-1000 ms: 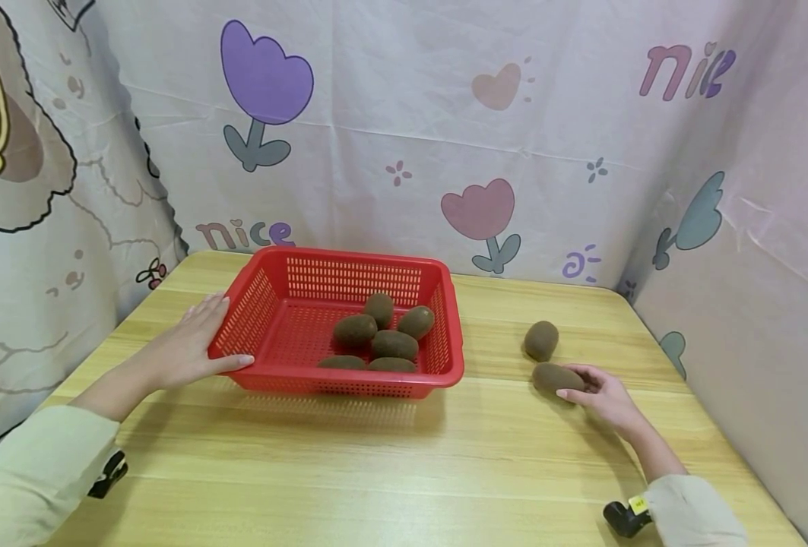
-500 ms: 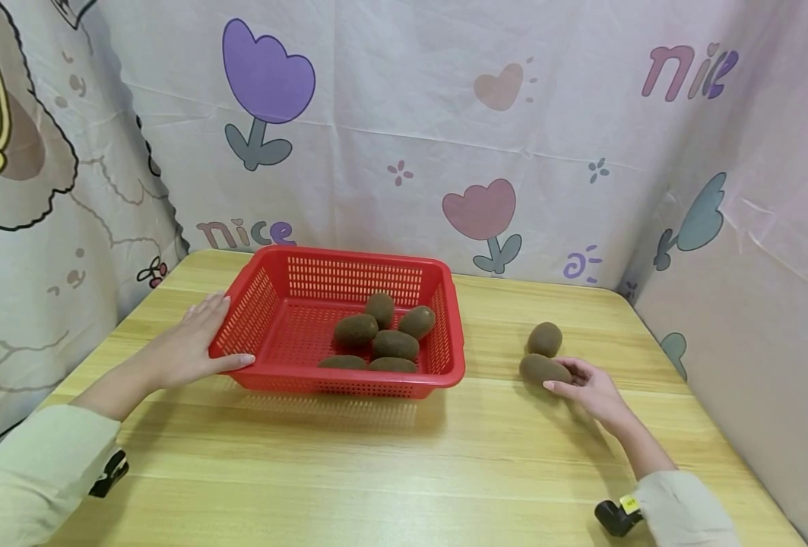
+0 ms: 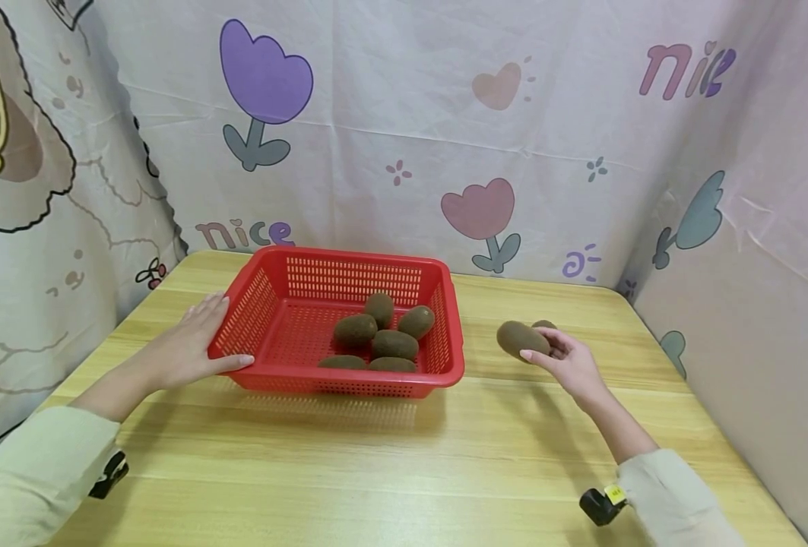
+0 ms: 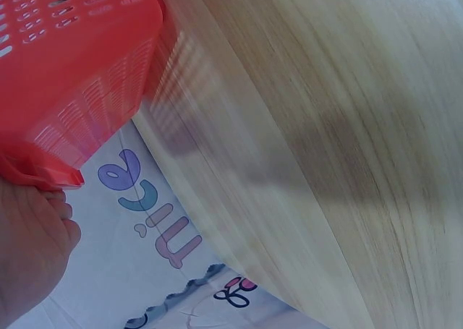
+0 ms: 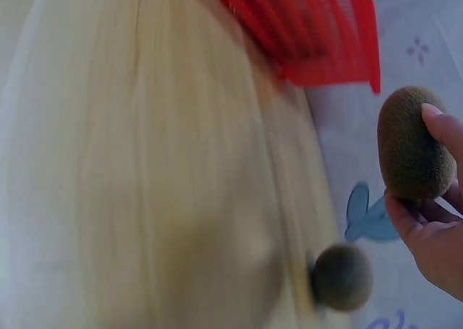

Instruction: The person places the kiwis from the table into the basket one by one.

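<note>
A brown kiwi (image 3: 521, 339) is raised off the table, pinched by its right end between the thumb and fingers of my right hand (image 3: 575, 371). The right wrist view shows this kiwi (image 5: 409, 144) upright, the thumb tip on its side. Behind the hand, a second kiwi (image 5: 342, 277) rests on the table, mostly hidden in the head view. My left hand (image 3: 188, 346) grips the left front corner of a red plastic basket (image 3: 338, 377), its thumb along the front rim. Several kiwis (image 3: 394, 346) lie inside toward the right; the front wall partly hides the nearest ones.
The light wooden table (image 3: 349, 479) extends in front of the basket and between it and the right hand. A printed white cloth (image 3: 376, 137) hangs along the back and both sides. A small black camera (image 3: 602, 505) sits at the right wrist.
My right hand has lifted the kiwi from the table and carried it left and away from me, past the remaining kiwi. The left hand and basket have stayed put.
</note>
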### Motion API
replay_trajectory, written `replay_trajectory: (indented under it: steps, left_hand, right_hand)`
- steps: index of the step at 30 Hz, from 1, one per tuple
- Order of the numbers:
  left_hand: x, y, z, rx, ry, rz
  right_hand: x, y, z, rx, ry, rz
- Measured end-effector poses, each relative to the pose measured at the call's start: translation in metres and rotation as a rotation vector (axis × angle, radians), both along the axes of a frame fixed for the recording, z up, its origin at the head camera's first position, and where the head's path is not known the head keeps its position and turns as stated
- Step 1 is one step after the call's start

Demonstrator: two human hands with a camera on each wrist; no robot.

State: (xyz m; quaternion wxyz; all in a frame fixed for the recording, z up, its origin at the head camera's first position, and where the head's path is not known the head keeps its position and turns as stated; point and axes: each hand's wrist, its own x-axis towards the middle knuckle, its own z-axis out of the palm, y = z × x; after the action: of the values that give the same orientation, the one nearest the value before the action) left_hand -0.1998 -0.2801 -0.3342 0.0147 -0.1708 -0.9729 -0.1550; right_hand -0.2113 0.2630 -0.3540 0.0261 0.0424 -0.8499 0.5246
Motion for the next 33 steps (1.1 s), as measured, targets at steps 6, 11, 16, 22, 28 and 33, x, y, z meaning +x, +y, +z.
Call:
replay_trajectory:
  steps: [6,11,16,22,28,33]
  left_hand:
    - [0.0,0.0,0.0,-0.006,-0.003,0.004]
    - [-0.001,0.0,0.0,-0.001,-0.007,0.003]
    - [-0.001,0.0,0.0,-0.002,-0.007,0.003]
    - [0.0,0.0,0.0,0.006,0.0,-0.001]
    - [0.0,0.001,0.0,0.014,0.002,-0.001]
    - [0.0,0.0,-0.001,0.015,0.003,-0.001]
  right_hand:
    - [-0.002,-0.024,0.016,-0.004,0.022,0.026]
    - [-0.003,-0.047,0.028,-0.03,0.037,0.048]
    - [-0.006,-0.069,0.039,-0.043,0.044,0.104]
    - [-0.009,-0.098,0.048,-0.028,0.074,0.191]
    - [-0.009,-0.127,0.053,-0.028,0.074,0.263]
    - [-0.01,-0.148,0.052,-0.009,0.084,0.313]
